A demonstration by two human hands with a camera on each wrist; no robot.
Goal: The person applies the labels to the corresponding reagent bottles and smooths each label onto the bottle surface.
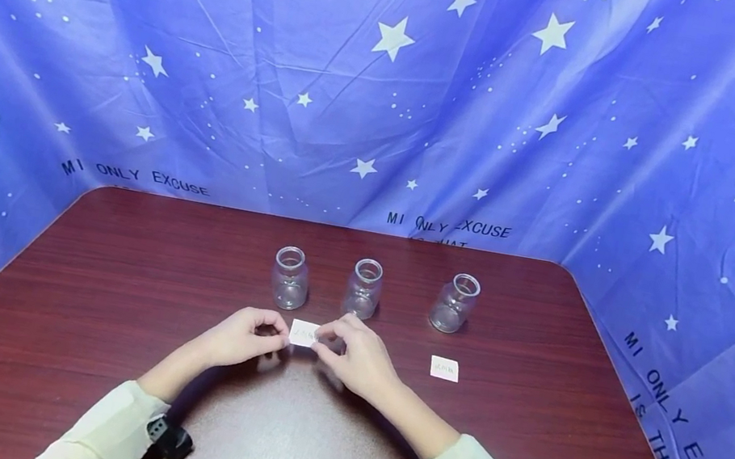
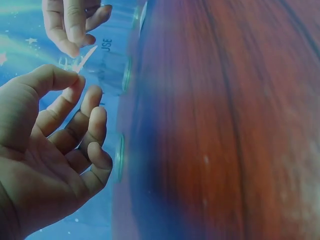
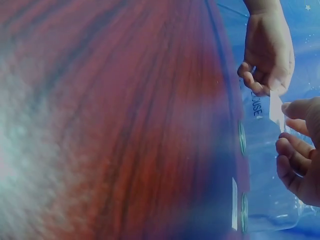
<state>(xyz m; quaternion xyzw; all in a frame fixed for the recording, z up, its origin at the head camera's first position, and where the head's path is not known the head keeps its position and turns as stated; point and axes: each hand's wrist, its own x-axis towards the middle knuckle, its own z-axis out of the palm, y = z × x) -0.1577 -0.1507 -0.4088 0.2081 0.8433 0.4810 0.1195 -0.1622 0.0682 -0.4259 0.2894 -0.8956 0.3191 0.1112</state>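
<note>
Between my hands is a small white paper slip (image 1: 302, 332) with handwriting on it, held above the table in front of the glass jars. My left hand (image 1: 247, 338) pinches its left edge between thumb and index finger. With thumb and fingertips, my right hand (image 1: 361, 358) pinches the right edge and covers the end of the writing. In the right wrist view the slip (image 3: 275, 107) appears tilted, stretched from one hand to the other. The left hand's other fingers (image 2: 97, 120) are loosely bent in the left wrist view.
Three open clear glass jars stand in a row beyond my hands: a left jar (image 1: 289, 285), a middle jar (image 1: 363, 294) and a right jar (image 1: 452, 310). A second written paper slip (image 1: 445, 369) lies before the right jar. Starry blue cloth (image 1: 335, 76) hangs around the dark red table (image 1: 150, 249).
</note>
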